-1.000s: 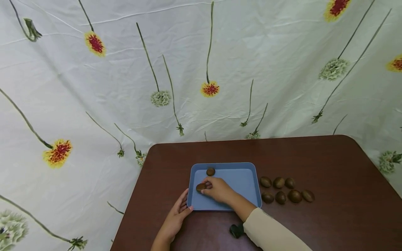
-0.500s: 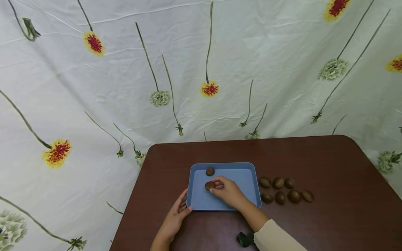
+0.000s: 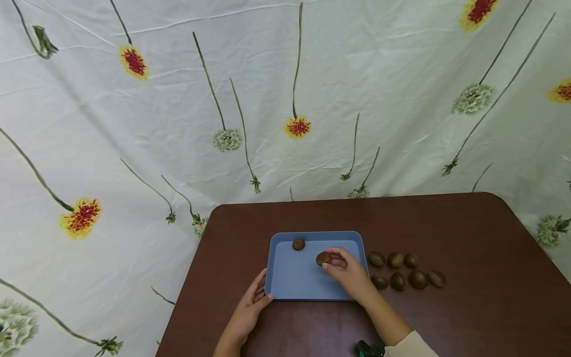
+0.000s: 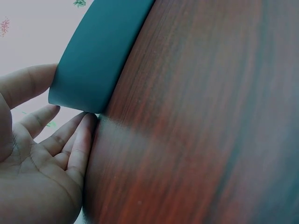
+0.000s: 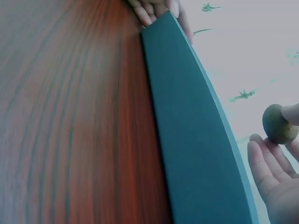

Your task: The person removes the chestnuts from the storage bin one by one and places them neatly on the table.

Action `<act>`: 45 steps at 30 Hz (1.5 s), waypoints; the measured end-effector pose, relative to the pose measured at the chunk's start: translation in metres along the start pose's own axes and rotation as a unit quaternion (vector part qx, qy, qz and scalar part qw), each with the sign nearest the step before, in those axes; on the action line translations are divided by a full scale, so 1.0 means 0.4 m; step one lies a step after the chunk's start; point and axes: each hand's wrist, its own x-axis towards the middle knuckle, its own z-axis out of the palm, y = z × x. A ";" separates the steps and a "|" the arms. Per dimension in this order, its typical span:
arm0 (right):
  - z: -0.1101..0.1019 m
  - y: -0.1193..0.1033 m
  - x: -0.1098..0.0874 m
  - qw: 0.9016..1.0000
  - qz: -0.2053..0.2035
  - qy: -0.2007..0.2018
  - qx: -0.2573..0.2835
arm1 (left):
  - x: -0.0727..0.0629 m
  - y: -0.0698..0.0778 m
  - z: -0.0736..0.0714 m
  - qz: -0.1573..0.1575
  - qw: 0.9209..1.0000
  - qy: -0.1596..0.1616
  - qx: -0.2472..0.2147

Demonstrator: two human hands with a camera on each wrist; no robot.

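Observation:
My right hand (image 3: pixel 350 273) pinches a brown egg-shaped fruit (image 3: pixel 323 259) between thumb and fingers, over the right part of the blue tray (image 3: pixel 290 285). The right wrist view shows this fruit (image 5: pixel 275 125) with the thumb on one side and fingertips below. A second such fruit (image 3: pixel 298 244) sits in the tray near its back wall, left of centre. My left hand (image 3: pixel 251 303) holds the tray's near left corner, thumb at the front wall and fingers along the left side. In the left wrist view, the thumb and fingertips of this hand (image 4: pixel 44 163) touch the tray wall (image 4: pixel 93 65).
Two rows of several similar brown fruits (image 3: pixel 418 279) lie on the dark wooden table (image 3: pixel 486 238), just right of the tray. Behind the table hangs a white cloth (image 3: pixel 250 99) printed with flowers. A black device (image 3: pixel 368 348) is by the right sleeve (image 3: pixel 410 346).
My right hand has moved the pinched fruit rightward across the tray, from its left side toward the right. The left hand, tray and other fruits stay in place.

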 end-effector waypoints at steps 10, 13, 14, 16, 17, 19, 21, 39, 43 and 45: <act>-0.111 -0.020 -0.034 0.998 -0.006 0.064 0.003 | 0.000 0.001 0.002 0.001 1.000 -0.002 -0.002; -0.147 -0.019 -0.038 0.996 -0.013 0.089 -0.010 | 0.001 0.001 0.002 0.001 1.000 -0.002 -0.002; -0.160 -0.017 -0.040 0.995 -0.011 0.098 -0.021 | 0.001 0.001 0.002 0.000 1.000 -0.002 -0.002; -0.186 -0.011 -0.044 0.993 -0.005 0.114 -0.034 | 0.002 0.001 0.002 0.000 1.000 -0.002 -0.001; -0.198 -0.009 -0.045 0.991 -0.002 0.124 -0.041 | 0.003 0.000 0.002 0.000 1.000 -0.001 -0.002; -0.220 -0.006 -0.050 0.988 0.003 0.146 -0.043 | 0.004 -0.002 0.001 -0.001 1.000 0.000 -0.001; -0.240 -0.001 -0.055 0.985 0.009 0.169 -0.040 | 0.005 -0.003 0.000 -0.001 1.000 0.002 -0.001; -0.444 0.060 -0.117 0.957 0.093 0.230 -0.152 | 0.005 0.000 0.000 -0.002 1.000 -0.001 0.002; -0.468 0.072 -0.117 0.951 0.107 0.238 -0.167 | 0.005 -0.002 0.001 -0.003 1.000 0.000 0.003; -0.476 0.078 -0.117 0.951 0.109 0.234 -0.173 | 0.005 -0.002 0.001 -0.003 1.000 0.001 0.004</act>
